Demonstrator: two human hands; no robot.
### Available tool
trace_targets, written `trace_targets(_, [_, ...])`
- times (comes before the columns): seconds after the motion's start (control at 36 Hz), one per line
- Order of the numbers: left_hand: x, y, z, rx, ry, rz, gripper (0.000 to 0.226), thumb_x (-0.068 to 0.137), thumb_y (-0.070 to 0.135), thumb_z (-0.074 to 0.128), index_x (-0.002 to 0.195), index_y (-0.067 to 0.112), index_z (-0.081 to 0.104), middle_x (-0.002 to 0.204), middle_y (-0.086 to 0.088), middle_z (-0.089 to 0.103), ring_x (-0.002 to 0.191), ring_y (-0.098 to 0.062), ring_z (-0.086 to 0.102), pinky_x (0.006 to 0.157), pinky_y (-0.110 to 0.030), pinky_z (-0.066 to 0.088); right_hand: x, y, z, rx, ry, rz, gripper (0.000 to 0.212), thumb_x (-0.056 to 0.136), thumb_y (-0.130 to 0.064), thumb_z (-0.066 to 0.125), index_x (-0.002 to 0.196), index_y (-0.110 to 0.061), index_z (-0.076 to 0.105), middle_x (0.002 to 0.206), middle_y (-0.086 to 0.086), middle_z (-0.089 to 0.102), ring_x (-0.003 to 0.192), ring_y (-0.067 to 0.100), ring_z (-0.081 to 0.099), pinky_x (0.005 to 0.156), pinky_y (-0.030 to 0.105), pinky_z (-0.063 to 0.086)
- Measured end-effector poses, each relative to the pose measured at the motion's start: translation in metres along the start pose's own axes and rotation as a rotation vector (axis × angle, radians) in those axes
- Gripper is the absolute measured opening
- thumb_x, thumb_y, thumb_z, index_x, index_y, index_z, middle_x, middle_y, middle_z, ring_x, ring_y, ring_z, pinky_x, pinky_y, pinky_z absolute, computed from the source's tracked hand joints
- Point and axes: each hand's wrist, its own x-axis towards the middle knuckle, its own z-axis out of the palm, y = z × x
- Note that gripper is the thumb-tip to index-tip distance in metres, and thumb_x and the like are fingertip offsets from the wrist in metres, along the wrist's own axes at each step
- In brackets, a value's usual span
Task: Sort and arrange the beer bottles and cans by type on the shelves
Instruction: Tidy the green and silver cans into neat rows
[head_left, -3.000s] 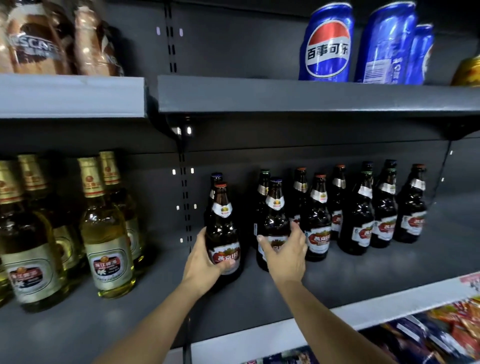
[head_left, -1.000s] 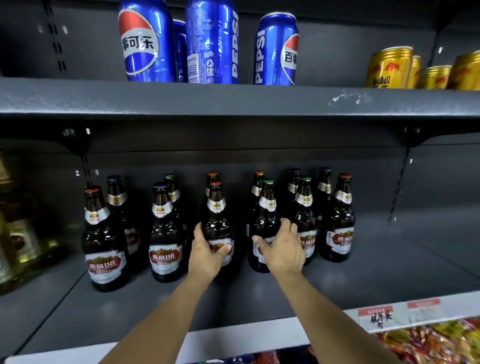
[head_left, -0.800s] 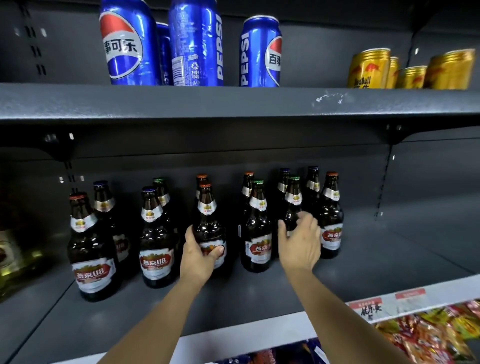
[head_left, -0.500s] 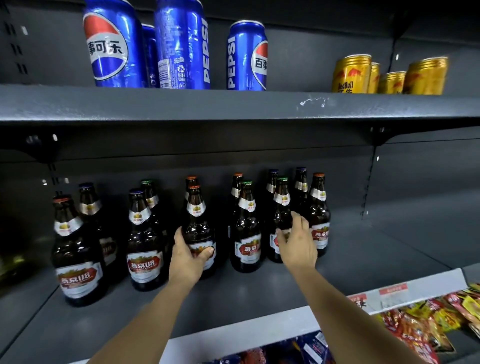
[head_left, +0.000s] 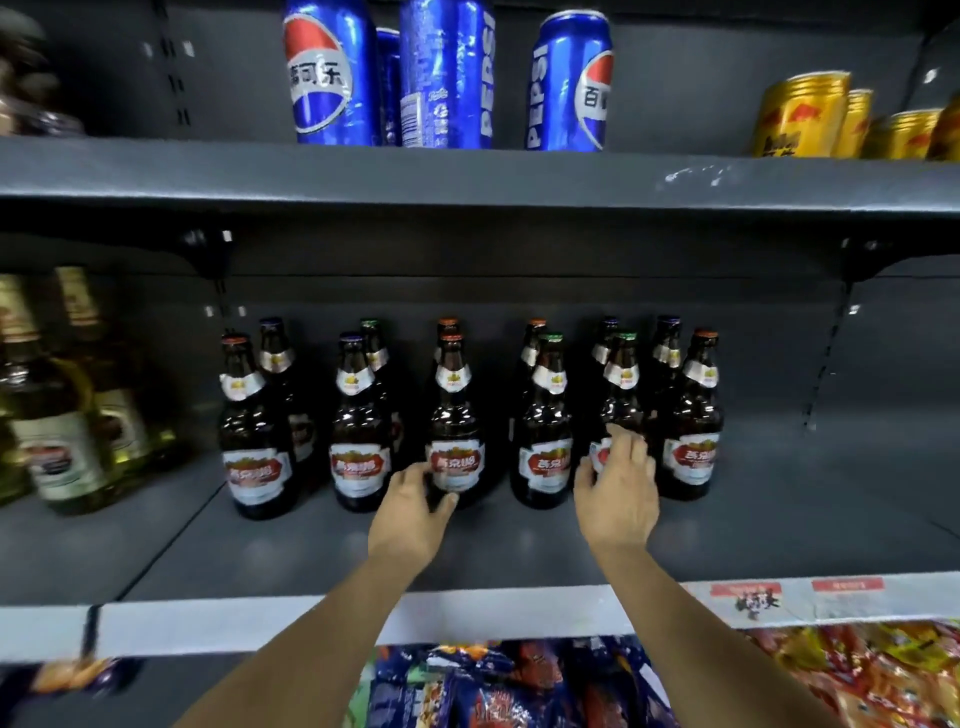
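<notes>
Several dark brown beer bottles with red-and-white labels stand in two rows on the grey middle shelf (head_left: 519, 556). My left hand (head_left: 410, 514) grips the base of the middle front bottle (head_left: 454, 410), fingers on its left and thumb on its right. My right hand (head_left: 618, 493) cups the lower part of the green-capped front bottle (head_left: 621, 389), the second from the right. Its thumb lies at the bottle's left edge and its fingers run up the front. Both bottles stand upright on the shelf.
Pale yellow beer bottles (head_left: 57, 431) fill the neighbouring bay on the left. Blue Pepsi cans (head_left: 447, 78) and gold cans (head_left: 800, 114) stand on the shelf above. Snack packs (head_left: 519, 686) lie below. Bare shelf (head_left: 831, 493) stretches right of the dark bottles.
My right hand left the fourth front bottle and went one place right to the green-capped one. My left hand stayed on the middle bottle. The view swung left, showing the pale bottles again.
</notes>
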Motion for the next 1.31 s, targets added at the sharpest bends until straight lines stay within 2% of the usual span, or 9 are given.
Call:
trace_targets(0.08, [-0.012, -0.006, -0.014, 0.118, -0.014, 0.014, 0.049, 0.095, 0.037, 0.056, 0.138, 0.016, 0.043, 0.138, -0.006, 0.046, 0.121, -0.026, 0.051, 0.093, -0.034, 0.044, -0.016, -0.011, 0.01, 0.023, -0.034, -0.054, 0.041, 0.087, -0.017, 0.064, 0.126, -0.006, 0.054, 0.122, 0.014, 0.055, 0.11, 0.035, 0.054, 0.078, 0.046, 0.051])
trace_targets(0.19, [-0.026, -0.018, -0.038, 0.218, -0.02, -0.003, 0.051, 0.097, 0.042, 0.051, 0.141, 0.021, 0.04, 0.141, -0.001, 0.045, 0.126, -0.022, 0.046, 0.094, -0.035, 0.046, -0.034, -0.027, 0.021, 0.003, -0.14, -0.075, 0.039, 0.088, -0.016, 0.063, 0.124, -0.004, 0.054, 0.122, 0.016, 0.055, 0.112, 0.036, 0.052, 0.08, 0.045, 0.049])
trace_targets(0.31, [-0.04, -0.037, -0.067, 0.256, 0.016, 0.0, 0.048, 0.097, 0.043, 0.05, 0.138, 0.021, 0.042, 0.135, -0.003, 0.047, 0.123, -0.024, 0.047, 0.089, -0.038, 0.046, -0.051, -0.049, 0.027, 0.001, -0.217, -0.115, 0.04, 0.091, -0.019, 0.058, 0.129, -0.009, 0.053, 0.127, 0.012, 0.053, 0.116, 0.032, 0.048, 0.083, 0.044, 0.048])
trace_targets(0.42, [-0.053, -0.067, -0.1, 0.286, 0.04, -0.014, 0.047, 0.097, 0.043, 0.049, 0.138, 0.02, 0.041, 0.133, -0.004, 0.047, 0.121, -0.025, 0.047, 0.086, -0.037, 0.045, -0.071, -0.083, 0.037, 0.0, -0.241, -0.144, 0.037, 0.092, -0.018, 0.057, 0.127, -0.008, 0.053, 0.122, 0.013, 0.055, 0.113, 0.033, 0.05, 0.081, 0.043, 0.047])
trace_targets(0.69, [-0.082, -0.164, -0.207, 0.349, 0.056, -0.073, 0.047, 0.098, 0.044, 0.047, 0.137, 0.018, 0.042, 0.132, -0.003, 0.047, 0.123, -0.023, 0.043, 0.092, -0.035, 0.042, -0.152, -0.214, 0.082, 0.041, -0.339, -0.32, 0.035, 0.093, -0.02, 0.053, 0.128, -0.012, 0.053, 0.124, 0.007, 0.056, 0.116, 0.029, 0.05, 0.086, 0.041, 0.047])
trace_targets(1.0, [-0.108, -0.278, -0.318, 0.414, 0.145, -0.137, 0.049, 0.097, 0.045, 0.046, 0.139, 0.022, 0.039, 0.138, 0.002, 0.045, 0.129, -0.018, 0.04, 0.094, -0.033, 0.042, -0.224, -0.353, 0.138, 0.096, -0.391, -0.371, 0.037, 0.095, -0.022, 0.051, 0.132, -0.016, 0.05, 0.128, 0.005, 0.054, 0.12, 0.025, 0.046, 0.093, 0.036, 0.04])
trace_targets(1.17, [-0.102, -0.329, -0.368, 0.474, 0.185, -0.144, 0.045, 0.097, 0.046, 0.046, 0.135, 0.021, 0.043, 0.135, 0.003, 0.047, 0.127, -0.017, 0.041, 0.093, -0.029, 0.039, -0.257, -0.43, 0.176, 0.143, -0.433, -0.451, 0.035, 0.095, -0.022, 0.051, 0.129, -0.017, 0.051, 0.129, 0.003, 0.054, 0.12, 0.024, 0.047, 0.088, 0.036, 0.043])
trace_targets(1.31, [-0.08, -0.376, -0.414, 0.499, 0.206, -0.176, 0.049, 0.098, 0.045, 0.046, 0.14, 0.022, 0.039, 0.139, 0.002, 0.045, 0.13, -0.018, 0.039, 0.098, -0.03, 0.038, -0.273, -0.496, 0.216, 0.19, -0.451, -0.546, 0.038, 0.094, -0.023, 0.053, 0.131, -0.019, 0.05, 0.131, 0.002, 0.054, 0.123, 0.023, 0.046, 0.095, 0.036, 0.041])
